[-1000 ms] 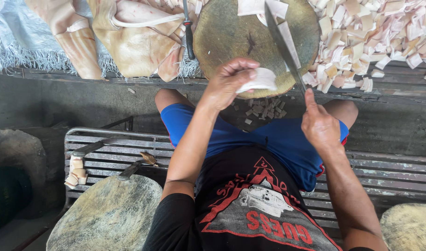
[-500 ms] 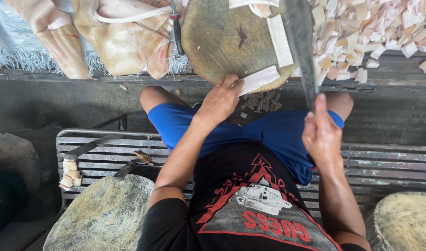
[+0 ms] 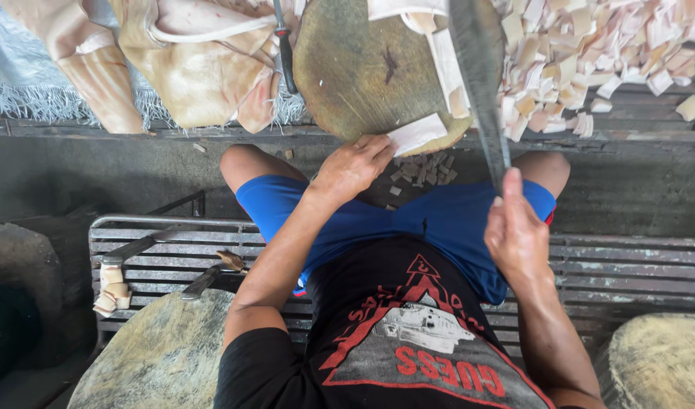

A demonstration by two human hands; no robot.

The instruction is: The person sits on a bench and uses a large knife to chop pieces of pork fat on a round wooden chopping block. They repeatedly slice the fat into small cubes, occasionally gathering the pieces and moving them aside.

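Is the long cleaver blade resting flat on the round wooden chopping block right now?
No: the right hand holds the long cleaver blade raised on edge above the round wooden chopping block.

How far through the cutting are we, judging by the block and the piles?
Done: a big heap of cut pieces lies right of the round chopping block. In hand: the left hand holds a pale strip at the block's near edge, while the right hand grips a raised cleaver. Left: more strips on the block and large uncut slabs to its left.
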